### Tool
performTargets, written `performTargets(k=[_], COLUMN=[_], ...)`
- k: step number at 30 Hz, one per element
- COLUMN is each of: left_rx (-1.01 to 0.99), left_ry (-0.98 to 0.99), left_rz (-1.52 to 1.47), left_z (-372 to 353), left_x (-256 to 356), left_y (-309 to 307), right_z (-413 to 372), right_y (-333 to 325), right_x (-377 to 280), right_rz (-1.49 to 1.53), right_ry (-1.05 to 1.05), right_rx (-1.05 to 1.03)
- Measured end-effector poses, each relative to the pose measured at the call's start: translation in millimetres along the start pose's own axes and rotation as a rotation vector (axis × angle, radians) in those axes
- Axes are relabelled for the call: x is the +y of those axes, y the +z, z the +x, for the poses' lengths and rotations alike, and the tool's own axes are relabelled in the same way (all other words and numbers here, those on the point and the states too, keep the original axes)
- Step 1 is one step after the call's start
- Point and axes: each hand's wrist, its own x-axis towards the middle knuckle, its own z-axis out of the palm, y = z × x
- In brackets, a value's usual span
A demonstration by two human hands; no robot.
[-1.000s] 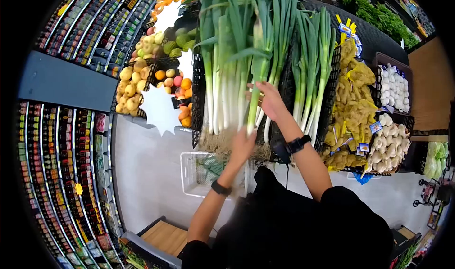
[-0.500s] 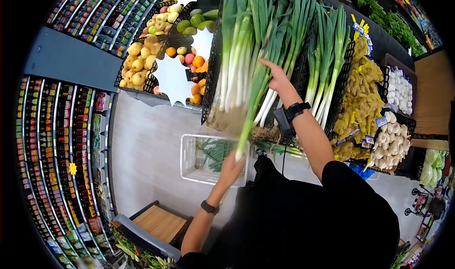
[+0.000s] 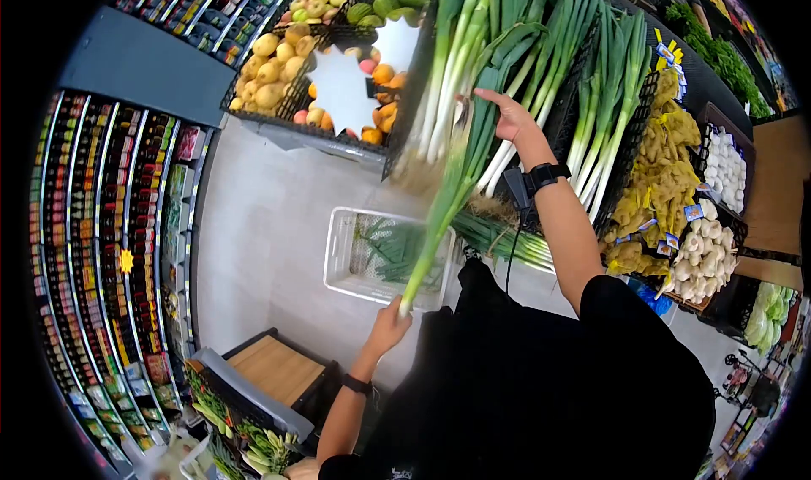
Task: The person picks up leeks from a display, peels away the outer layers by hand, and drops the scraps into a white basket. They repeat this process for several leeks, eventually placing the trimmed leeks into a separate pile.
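Head camera looks down past a black-clad torso onto a sloping produce display. The left hand (image 3: 390, 326), near 6 o'clock, is closed tight around the pale root end of a single leek (image 3: 439, 218). The stalk rises from the fist toward 1 o'clock, and its green leaves end among the stacked leeks (image 3: 460, 49) above.

The lower part of the stalk crosses in front of a white plastic basket (image 3: 342, 256) on the grey floor (image 3: 262, 210). The basket holds loose greens, and its near rim lies just above the fist. Whether the stalk touches that rim cannot be told.

The right hand (image 3: 511, 118), near 12 o'clock, has its fingers stretched out and apart, laid against the leaves of the stacked leeks and gripping nothing that shows. A black watch (image 3: 546, 176) sits on its wrist.

More leeks (image 3: 608, 100) stand at 1 o'clock behind a black mesh crate wall (image 3: 564, 112). Beyond them, toward 2 and 3 o'clock, are ginger in yellow net bags (image 3: 655, 167) and garlic bulbs (image 3: 701, 252), packed edge to edge.

At 11 o'clock a fruit crate (image 3: 270, 74) carries a white star-shaped sign (image 3: 342, 87), and its lower edge overhangs the floor.

Bare floor lies open from the basket out to the bottle shelves (image 3: 101, 243) at 9 o'clock. At 7 o'clock a wooden-topped stand (image 3: 274, 370) sits just beside the left forearm.
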Motion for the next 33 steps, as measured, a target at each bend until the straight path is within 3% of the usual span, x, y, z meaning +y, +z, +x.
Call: performTargets(k=[6,9,10,12,13,15,17,19,21,23,24,26,27,30,33], left_rx=[0.057,-0.012,-0.002,-0.098,-0.17,-0.185,-0.195,-0.067,-0.097,-0.283,-0.272,-0.613,-0.67,-0.754,-0.824], left_ry=[0.038,0.02,0.026,0.042,0.053,0.098,0.271,0.521,0.679,0.85,0.852,0.798,0.808,0.65,0.722], left_rz=[-0.055,-0.143,-0.154,-0.473,-0.39,-0.539,-0.523,-0.523,-0.606,-0.604,-0.611,-0.694,-0.866,-0.914,-0.837], left_z=[-36,-58,-64,-70,-69,-79,-84,-71,-102,-120,-115,-109,-110,-127,-125], left_x=[-50,-89,-103,-136,-156,-116,-76,-70,0,46,44,36,34,30,18], left_y=[-13,-20,-21,-25,-31,-54,-86,-110,-150,-177,-184,-196,-194,-199,-189], right_z=[-23,-69,-86,-111,-128,-164,-199,-236,-264,-279,-286,-292,-285,-282,-277], right_y=[37,100,127,172,202,256,304,348,380,406,416,432,434,442,443], right_x=[26,38,43,59,69,88,115,141,168,187,189,189,185,180,165], right_rz=[0.094,0.062,0.045,0.121,0.08,0.014,-0.043,-0.193,-0.274,-0.373,-0.378,-0.389,-0.331,-0.165,-0.157], right_ry=[-0.049,-0.177,-0.182,-0.152,-0.179,-0.146,-0.107,-0.102,-0.109,-0.163,-0.152,-0.062,0.006,0.089,0.027], right_rx=[-0.148,-0.226,-0.136,-0.546,-0.59,-0.694,-0.758,-0.881,-0.921,-0.983,-0.988,-1.035,-1.134,-1.09,-1.057])
